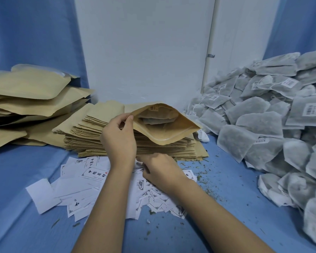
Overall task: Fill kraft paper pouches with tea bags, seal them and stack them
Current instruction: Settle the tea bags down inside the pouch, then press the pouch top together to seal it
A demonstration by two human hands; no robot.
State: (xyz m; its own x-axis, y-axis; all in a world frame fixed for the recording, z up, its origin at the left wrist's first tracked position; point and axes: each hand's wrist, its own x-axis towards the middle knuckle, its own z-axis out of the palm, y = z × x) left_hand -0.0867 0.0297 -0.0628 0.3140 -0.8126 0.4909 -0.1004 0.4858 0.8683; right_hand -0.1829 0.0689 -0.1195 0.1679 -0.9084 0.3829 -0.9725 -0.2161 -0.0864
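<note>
Left hand [119,137] pinching pouch [171,133] at mouth edge, right hand [161,170] on paper slips [77,189]

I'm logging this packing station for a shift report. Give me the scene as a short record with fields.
left hand: pinches the mouth rim of the open brown kraft paper pouch
pouch contents: grey mesh tea bags lie inside
right hand: fingers curled on the white printed paper slips; grip unclear
centre: stack of flat empty kraft pouches
left side: pile of bulging kraft pouches
right side: heap of loose tea bags
surface: blue cloth, scattered green tea crumbs
</note>
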